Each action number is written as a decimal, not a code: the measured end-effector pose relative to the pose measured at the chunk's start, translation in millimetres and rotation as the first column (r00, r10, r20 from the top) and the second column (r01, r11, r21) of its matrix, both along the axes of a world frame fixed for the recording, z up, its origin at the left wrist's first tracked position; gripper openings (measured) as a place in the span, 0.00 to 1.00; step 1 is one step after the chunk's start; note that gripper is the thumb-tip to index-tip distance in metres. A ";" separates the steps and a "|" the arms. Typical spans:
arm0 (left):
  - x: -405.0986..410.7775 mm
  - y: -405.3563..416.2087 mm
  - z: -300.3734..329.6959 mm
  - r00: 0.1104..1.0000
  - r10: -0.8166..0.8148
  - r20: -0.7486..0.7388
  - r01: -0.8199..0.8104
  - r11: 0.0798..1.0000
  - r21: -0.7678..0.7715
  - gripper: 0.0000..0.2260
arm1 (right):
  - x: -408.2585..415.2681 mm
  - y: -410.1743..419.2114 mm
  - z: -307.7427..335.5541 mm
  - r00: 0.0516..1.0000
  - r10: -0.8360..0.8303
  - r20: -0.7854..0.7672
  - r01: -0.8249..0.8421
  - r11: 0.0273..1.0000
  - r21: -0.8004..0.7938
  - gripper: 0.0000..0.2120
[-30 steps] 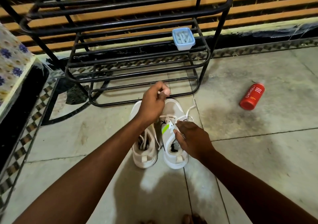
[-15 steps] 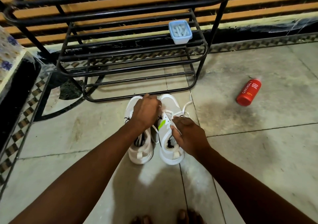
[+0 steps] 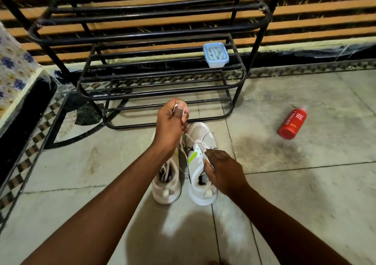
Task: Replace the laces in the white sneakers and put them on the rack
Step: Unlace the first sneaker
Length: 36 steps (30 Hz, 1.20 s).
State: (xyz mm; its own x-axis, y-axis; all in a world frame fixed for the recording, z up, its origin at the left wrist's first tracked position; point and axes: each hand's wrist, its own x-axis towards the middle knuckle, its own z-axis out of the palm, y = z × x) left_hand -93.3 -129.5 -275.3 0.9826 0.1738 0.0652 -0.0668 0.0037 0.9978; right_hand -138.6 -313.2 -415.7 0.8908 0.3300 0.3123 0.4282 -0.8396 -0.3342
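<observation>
Two white sneakers stand side by side on the tiled floor, toes toward the rack. The right sneaker (image 3: 200, 163) has a green stripe and a white lace (image 3: 190, 138) running up from its eyelets. My left hand (image 3: 172, 124) is raised above the left sneaker (image 3: 168, 187) and pinches that lace between thumb and fingers. My right hand (image 3: 220, 170) grips the right sneaker's collar and tongue. The black metal rack (image 3: 162, 83) stands just beyond the shoes.
A small pale blue lidded box (image 3: 215, 55) sits on the rack's middle shelf at the right. A red bottle (image 3: 293, 123) lies on the floor to the right. A floral-covered ledge (image 3: 14, 77) borders the left side.
My left hand dipped down to the shoes, then rose again toward the rack, drawing the lace up and taut. My right hand stayed on the right sneaker.
</observation>
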 end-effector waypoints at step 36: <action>-7.1 6.8 -55.5 0.993 -0.069 0.092 -0.073 0.245 0.967 0.07 | 5.0 6.0 2.0 1.000 0.015 0.002 -0.014 0.988 -0.152 0.20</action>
